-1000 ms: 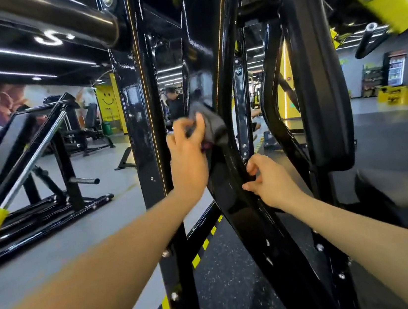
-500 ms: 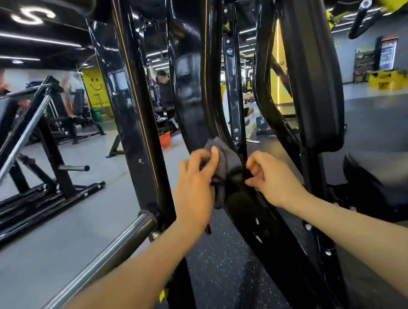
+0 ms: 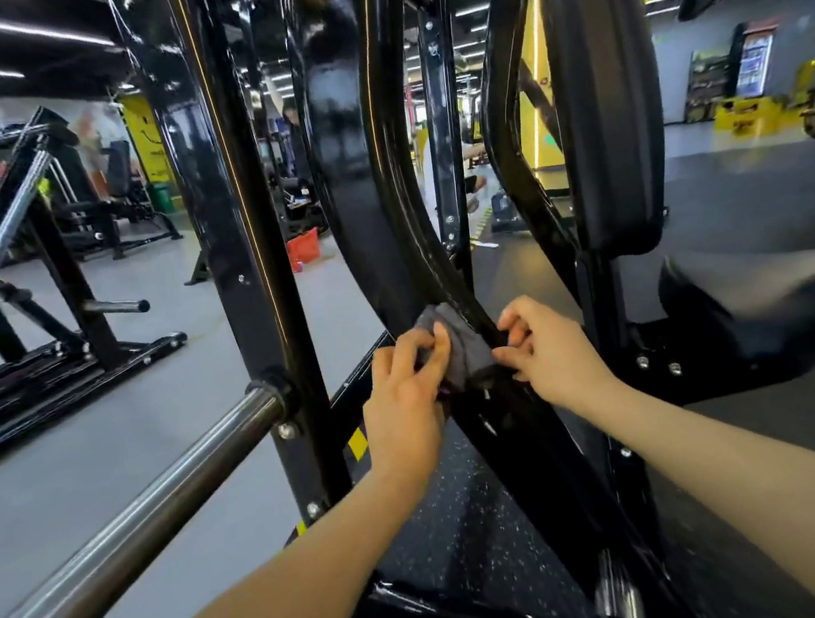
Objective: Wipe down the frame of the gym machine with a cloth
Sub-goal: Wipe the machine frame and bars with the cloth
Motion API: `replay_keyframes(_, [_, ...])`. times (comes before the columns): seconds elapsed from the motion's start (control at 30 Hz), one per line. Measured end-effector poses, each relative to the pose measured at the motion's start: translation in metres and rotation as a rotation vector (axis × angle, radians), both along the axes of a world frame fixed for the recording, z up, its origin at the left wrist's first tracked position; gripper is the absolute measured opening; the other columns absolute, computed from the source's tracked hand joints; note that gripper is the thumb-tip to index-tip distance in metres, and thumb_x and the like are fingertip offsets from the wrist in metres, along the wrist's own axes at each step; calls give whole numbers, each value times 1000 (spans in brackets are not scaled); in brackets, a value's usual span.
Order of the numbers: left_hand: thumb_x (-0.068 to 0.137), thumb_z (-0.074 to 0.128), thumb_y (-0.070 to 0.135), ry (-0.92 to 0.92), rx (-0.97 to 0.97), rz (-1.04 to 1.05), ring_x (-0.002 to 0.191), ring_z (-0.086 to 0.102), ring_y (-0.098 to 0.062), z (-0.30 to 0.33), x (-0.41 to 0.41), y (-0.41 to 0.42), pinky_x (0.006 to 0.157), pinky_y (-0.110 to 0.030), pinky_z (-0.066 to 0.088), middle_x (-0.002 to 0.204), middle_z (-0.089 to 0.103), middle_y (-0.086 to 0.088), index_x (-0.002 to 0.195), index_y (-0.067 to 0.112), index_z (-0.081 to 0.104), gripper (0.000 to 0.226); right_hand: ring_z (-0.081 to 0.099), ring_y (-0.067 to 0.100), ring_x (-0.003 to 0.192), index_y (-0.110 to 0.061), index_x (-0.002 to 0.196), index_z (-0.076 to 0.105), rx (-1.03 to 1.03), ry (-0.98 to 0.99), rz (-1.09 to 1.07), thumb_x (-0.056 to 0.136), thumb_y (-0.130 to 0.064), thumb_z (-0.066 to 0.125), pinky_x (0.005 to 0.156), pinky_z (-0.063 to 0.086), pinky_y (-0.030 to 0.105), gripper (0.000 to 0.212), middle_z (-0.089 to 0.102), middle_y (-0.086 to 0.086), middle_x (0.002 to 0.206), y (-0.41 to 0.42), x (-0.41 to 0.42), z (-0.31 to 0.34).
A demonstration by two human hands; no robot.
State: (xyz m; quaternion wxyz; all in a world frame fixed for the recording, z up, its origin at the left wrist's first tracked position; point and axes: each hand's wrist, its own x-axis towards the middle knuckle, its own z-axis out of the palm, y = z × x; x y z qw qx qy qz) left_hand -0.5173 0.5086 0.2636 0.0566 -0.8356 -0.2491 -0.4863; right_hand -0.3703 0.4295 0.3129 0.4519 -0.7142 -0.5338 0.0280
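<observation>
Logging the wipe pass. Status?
Left hand grips grey cloth against curved black frame. Right hand holds frame beside it. Nothing in the way.

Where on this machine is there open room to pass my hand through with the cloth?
The gap between the straight black upright and the curved frame beam is open. It is crowded where the left hand holds the grey cloth and the right hand grips the beam.

Colours and patterns recorded, gym machine area

Frame (image 3: 365, 158) noted as glossy black; cloth (image 3: 462, 348) grey; protruding bar (image 3: 138, 525) silver metallic; seat pad (image 3: 766, 292) black; floor mat (image 3: 454, 525) black with pale speckles and yellow edge dashes; bin (image 3: 304, 248) orange-red; rear pillar (image 3: 145, 136) yellow.
</observation>
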Motion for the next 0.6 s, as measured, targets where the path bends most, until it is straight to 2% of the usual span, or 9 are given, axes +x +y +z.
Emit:
replay_keyframes(0.07, [77, 55, 0, 0, 12, -29, 99, 41, -16, 26, -12, 10, 56, -18, 42, 115, 54, 1, 125, 18, 61, 51, 49, 19, 73, -9, 94, 50, -41, 32, 11, 82, -8, 71, 79, 52, 51, 23, 46, -1, 75, -1, 2, 2])
replay_keyframes(0.13, [83, 39, 2, -162, -9, 14, 104, 45, -19, 68, -19, 29, 73, -20, 40, 114, 58, -4, 127, 17, 60, 51, 50, 19, 74, -9, 94, 50, -51, 37, 22, 82, -8, 71, 81, 51, 52, 24, 46, -1, 75, 0, 4, 3])
replay_keyframes(0.17, [83, 43, -4, -245, -7, 52, 103, 48, -22, 88, -20, 37, 76, -20, 39, 114, 59, -5, 129, 16, 59, 53, 49, 19, 73, -10, 94, 51, -50, 36, 23, 83, -9, 71, 81, 51, 51, 24, 47, -1, 75, 0, 5, 4])
replay_keyframes(0.27, [74, 56, -17, -275, 24, 133, 99, 47, -23, 99, -11, 36, 76, -14, 30, 114, 59, -6, 133, 16, 56, 68, 50, 19, 74, -10, 96, 51, -44, 42, 20, 83, -9, 71, 81, 52, 51, 24, 48, 1, 77, 2, 5, 2])
replay_keyframes(0.33, [69, 59, -18, -199, 82, 68, 95, 47, -23, 65, -4, 28, 75, -20, 36, 112, 59, -7, 133, 17, 56, 73, 51, 20, 74, -9, 97, 52, -23, 49, 17, 83, -9, 71, 81, 53, 48, 24, 48, 2, 78, 2, 4, 1])
replay_keyframes(0.4, [72, 64, -12, -107, 104, -18, 95, 50, -25, 15, 3, 13, 72, -34, 49, 114, 55, -2, 133, 23, 51, 72, 49, 20, 74, -9, 97, 52, 4, 23, 7, 84, -6, 69, 77, 52, 41, 22, 48, 1, 77, 1, 3, -4])
replay_keyframes(0.5, [72, 68, -7, -62, -17, -75, 96, 47, -22, -28, 15, -13, 62, -37, 54, 114, 49, 5, 130, 27, 49, 70, 47, 18, 72, -11, 95, 52, -7, 2, -23, 86, 0, 62, 74, 50, 39, 18, 47, 0, 75, -7, 4, -17])
replay_keyframes(0.53, [71, 67, -7, -65, -39, -94, 95, 46, -21, -28, 16, -15, 59, -36, 54, 113, 49, 6, 128, 26, 53, 67, 47, 18, 72, -11, 94, 51, -27, 13, -30, 86, 0, 62, 75, 52, 39, 18, 47, 0, 75, -9, 6, -22])
replay_keyframes(0.6, [75, 51, -2, -51, 1, -116, 93, 50, -21, -14, 8, -9, 59, -37, 55, 110, 55, 6, 122, 22, 63, 54, 48, 18, 73, -12, 92, 51, -79, 63, -39, 85, -3, 66, 77, 53, 40, 19, 47, -1, 74, -13, 10, -26])
